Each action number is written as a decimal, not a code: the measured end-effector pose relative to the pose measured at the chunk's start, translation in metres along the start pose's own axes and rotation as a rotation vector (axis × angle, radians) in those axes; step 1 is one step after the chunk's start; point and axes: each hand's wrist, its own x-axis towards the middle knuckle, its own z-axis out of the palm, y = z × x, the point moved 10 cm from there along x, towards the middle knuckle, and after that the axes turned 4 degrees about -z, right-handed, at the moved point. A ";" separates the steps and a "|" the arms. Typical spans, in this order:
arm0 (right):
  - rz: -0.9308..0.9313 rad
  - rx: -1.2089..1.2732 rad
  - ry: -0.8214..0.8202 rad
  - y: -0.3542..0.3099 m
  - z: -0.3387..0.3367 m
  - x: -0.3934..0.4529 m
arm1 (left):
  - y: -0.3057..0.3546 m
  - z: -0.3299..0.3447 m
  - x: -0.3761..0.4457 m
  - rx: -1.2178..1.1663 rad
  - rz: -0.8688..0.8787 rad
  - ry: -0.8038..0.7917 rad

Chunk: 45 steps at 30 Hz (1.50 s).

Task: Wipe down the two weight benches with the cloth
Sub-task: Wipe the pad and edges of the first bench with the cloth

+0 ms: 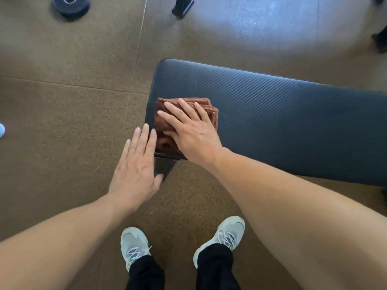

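The cloth [186,120], folded thick, is pressed flat onto the near-left end of the bench [272,122] by the right hand [192,130], fingers spread and straight, nothing gripped; the flat palm probably gives even pressure for wiping. The left hand [136,164] is held open just beside the bench's end, over the floor [62,122], holding nothing. A weight plate [71,5] lies far left, well apart. The pad to the right is unobstructed. A second bench is not seen.

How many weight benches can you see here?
1. A black padded bench runs from the centre to the right edge, with the brown cloth on its near end. A second may be out of frame.
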 end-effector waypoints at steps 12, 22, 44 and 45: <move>0.814 0.145 0.109 0.283 -0.051 -0.161 | 0.209 -0.001 0.058 0.024 0.270 -0.186; 0.748 0.263 -0.228 0.333 -0.055 -0.181 | 0.326 -0.007 0.132 0.174 0.177 -0.318; 0.675 0.230 -0.269 0.332 -0.057 -0.184 | 0.331 0.003 0.124 0.290 0.210 -0.340; 0.670 0.229 -0.251 0.330 -0.057 -0.185 | 0.331 0.003 0.124 0.298 0.203 -0.334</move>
